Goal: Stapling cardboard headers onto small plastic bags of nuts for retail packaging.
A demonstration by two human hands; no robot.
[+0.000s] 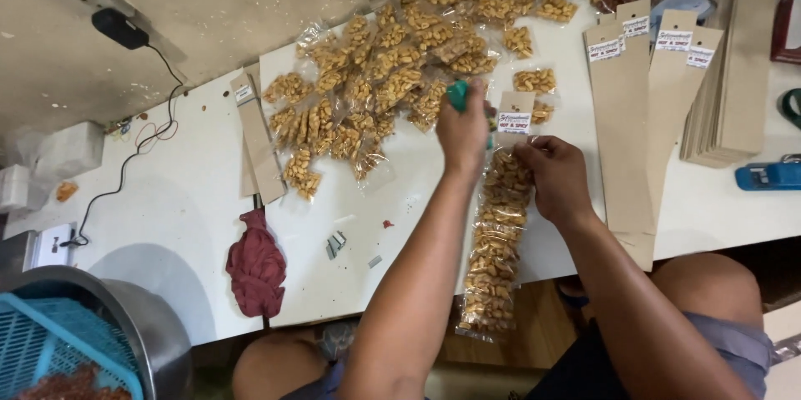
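On the white tabletop (400,241), the left hand (463,129) holds a teal stapler (458,95) in a closed grip at the top of a cardboard strip (515,113). The right hand (557,176) pinches the snack packets (496,241) hanging down that strip. Loose packets (392,75) lie heaped beyond; blank cardboard strips (642,116) rest to the right.

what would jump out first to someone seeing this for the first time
First, the heap of small clear nut packets spread over the white table at top centre. Next, the left hand holding a teal tool and the right hand pressing on a long strip of packets fixed to a card. At the right, brown card strips lie fanned out.
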